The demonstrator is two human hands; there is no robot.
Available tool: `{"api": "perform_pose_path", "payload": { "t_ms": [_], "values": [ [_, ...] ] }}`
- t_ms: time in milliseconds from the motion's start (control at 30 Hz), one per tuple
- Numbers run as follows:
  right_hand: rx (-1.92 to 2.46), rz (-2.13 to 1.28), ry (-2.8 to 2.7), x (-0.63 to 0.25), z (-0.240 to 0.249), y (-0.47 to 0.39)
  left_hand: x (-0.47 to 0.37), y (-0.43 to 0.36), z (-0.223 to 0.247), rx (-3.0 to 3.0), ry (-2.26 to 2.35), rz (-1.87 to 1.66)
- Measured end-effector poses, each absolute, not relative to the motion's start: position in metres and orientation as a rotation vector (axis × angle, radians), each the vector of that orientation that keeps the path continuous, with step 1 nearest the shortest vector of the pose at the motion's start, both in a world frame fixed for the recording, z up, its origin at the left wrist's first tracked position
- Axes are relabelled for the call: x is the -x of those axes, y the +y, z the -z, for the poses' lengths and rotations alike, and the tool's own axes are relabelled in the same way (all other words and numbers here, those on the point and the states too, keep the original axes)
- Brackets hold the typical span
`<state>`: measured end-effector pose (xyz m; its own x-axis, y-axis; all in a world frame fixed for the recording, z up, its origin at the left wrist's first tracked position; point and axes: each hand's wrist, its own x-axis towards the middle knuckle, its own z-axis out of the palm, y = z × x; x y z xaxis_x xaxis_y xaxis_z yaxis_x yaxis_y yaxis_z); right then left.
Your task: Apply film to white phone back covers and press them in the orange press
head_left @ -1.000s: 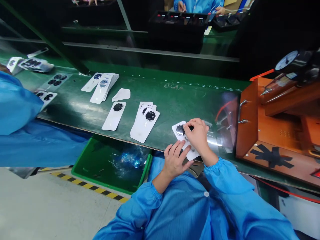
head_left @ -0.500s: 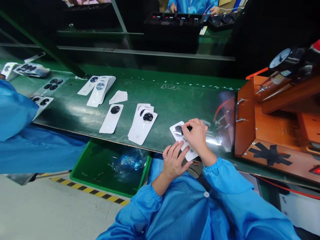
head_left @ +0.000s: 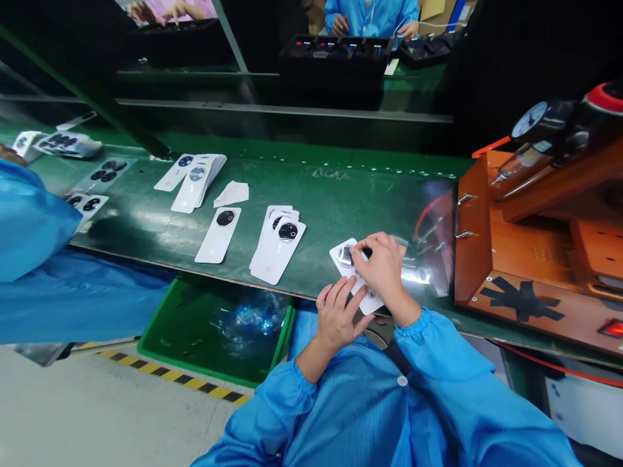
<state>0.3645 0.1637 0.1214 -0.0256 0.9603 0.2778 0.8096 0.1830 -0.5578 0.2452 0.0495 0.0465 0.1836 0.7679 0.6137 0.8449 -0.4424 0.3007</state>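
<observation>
A white phone back cover (head_left: 372, 304) lies aslant at the table's front edge before me, with a dark round camera window (head_left: 346, 255) near its upper end. My left hand (head_left: 337, 316) rests along its lower left side, fingers outstretched and thumb by the bottom edge. Over the upper right part, my right hand (head_left: 384, 264) has thumb and forefinger pinched at the rim of the camera window. Whatever is between those fingertips is too small to make out. To the left lie a fanned stack of similar covers (head_left: 269, 259) and a single cover (head_left: 217, 245).
An orange machine (head_left: 474, 246) with a gauge stands right, beside a clear plastic sheet (head_left: 438, 259). Leftward are more stacked covers (head_left: 189, 194), a white paper scrap (head_left: 232, 193) and a co-worker's blue sleeve (head_left: 36, 220). A green bin (head_left: 163, 324) with clear film sits below the table edge.
The view has shifted slightly. My right hand's pinch has moved a little along the camera window's rim; my left hand keeps its place on the cover.
</observation>
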Motion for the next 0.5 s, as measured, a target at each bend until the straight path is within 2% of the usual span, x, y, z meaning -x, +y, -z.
{"api": "perform_pose_path", "payload": {
  "t_ms": [200, 400, 500],
  "values": [
    [1.558, -0.118, -1.915, -0.38, -0.146, 0.14, -0.245, 0.048, -0.042, 2.347, -1.619, 1.092],
    [1.115, -0.311, -2.418, -0.421, -0.154, 0.089, -0.24, 0.042, -0.067, 2.419, -1.721, 1.071],
    [1.054, -0.24, -2.504, -0.426, -0.143, 0.063, -0.235, 0.04, -0.082, 2.402, -1.693, 1.128]
  ]
}}
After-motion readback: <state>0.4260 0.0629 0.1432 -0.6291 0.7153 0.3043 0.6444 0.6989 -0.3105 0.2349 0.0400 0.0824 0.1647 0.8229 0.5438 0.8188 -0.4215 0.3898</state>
